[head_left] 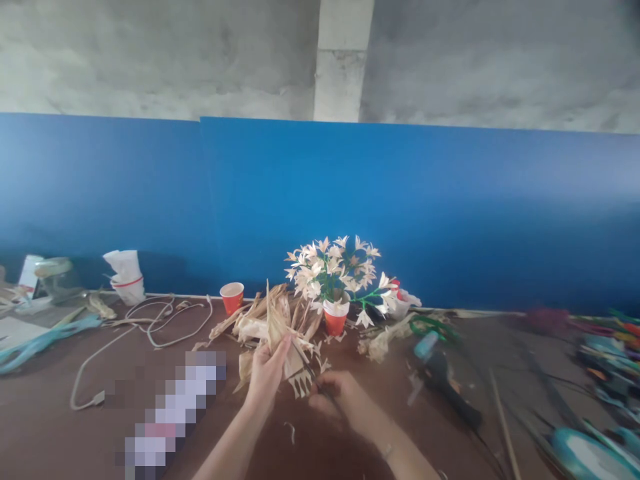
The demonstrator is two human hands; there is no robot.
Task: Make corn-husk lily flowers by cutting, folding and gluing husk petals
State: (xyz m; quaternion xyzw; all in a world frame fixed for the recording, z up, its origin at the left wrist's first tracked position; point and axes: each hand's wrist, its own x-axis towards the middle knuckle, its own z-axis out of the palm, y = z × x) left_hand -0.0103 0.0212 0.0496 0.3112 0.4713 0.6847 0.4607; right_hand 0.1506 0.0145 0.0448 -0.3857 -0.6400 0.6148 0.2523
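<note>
My left hand (pixel 265 373) is closed on a pale dried husk piece (pixel 293 367) whose lower edge is cut into pointed tips. My right hand (pixel 337 399) is closed just to the right of it, close to those tips; what it grips is hidden by the fingers. Right behind both hands lies a pile of dried husks (pixel 270 323) on the brown table (pixel 75 440). Behind the pile, an orange cup (pixel 335 320) holds a bunch of white handmade flowers (pixel 333 267) with green stems.
A second orange cup (pixel 232 297) stands left of the pile. A white cord (pixel 150 327) loops across the left side, near stacked white cups (pixel 127 277). A dark glue gun (pixel 443 377) and a thin stick (pixel 503 420) lie to the right. A blue wall panel (pixel 450 213) backs the table.
</note>
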